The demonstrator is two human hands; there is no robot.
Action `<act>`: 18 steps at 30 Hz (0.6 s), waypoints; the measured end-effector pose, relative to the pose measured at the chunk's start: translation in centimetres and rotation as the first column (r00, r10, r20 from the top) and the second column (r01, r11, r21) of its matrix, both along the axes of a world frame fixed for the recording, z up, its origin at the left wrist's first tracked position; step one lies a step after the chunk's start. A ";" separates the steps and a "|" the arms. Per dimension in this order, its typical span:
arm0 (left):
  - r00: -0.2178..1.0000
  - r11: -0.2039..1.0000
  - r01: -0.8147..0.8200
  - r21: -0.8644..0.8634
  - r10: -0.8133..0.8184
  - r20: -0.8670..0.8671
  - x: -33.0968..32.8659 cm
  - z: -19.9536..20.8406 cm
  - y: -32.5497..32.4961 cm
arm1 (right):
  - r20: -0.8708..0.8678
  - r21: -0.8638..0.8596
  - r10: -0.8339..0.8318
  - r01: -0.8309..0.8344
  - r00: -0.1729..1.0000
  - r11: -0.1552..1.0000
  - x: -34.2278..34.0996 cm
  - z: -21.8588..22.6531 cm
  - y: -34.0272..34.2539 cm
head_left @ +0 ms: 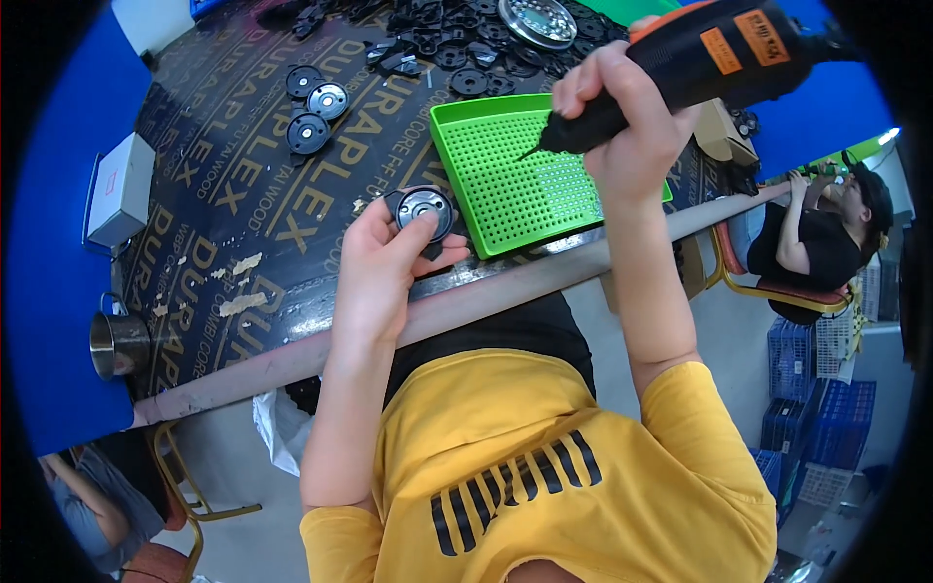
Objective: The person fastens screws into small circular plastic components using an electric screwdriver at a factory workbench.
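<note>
The person wore a yellow T-shirt [486,413] with loose short sleeves [714,428]. Across its chest ran a row of thick, slanting black bars [513,491], close to the curved neckline. Black clothing [515,330] covered the lap beyond the shirt's hem. Left hand [394,243] and right hand [637,126] were bare.

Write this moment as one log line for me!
left hand: holds black disc | right hand: grips driver | driver tip: apart from disc | green tray: on table
</note>
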State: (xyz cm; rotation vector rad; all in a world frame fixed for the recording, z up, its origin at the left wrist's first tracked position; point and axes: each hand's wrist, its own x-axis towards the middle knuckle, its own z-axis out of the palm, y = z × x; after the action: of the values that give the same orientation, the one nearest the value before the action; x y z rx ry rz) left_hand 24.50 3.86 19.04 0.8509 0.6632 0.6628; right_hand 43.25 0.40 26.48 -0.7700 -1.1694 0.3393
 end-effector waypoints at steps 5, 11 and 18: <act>0.998 0.998 0.019 -0.053 -0.015 0.063 0.1 0.4 -0.1 | -0.005 -0.023 -0.218 0.218 0.976 0.976 4.0 -1.4 -0.7; 0.996 0.997 0.010 -0.072 -0.003 0.094 -0.1 0.1 0.1 | 0.040 -0.103 -0.239 0.241 0.970 0.965 4.6 -1.9 -0.9; 0.992 0.997 0.025 -0.074 -0.016 0.128 -0.1 0.0 0.0 | 0.057 -0.103 -0.245 0.250 0.968 0.963 4.7 -2.1 -0.7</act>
State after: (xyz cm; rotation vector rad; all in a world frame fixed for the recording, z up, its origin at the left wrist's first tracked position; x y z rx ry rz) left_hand 24.36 3.90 19.07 0.7385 0.5604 0.6640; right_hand 47.91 -0.35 24.34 -1.0134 -1.0868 0.1798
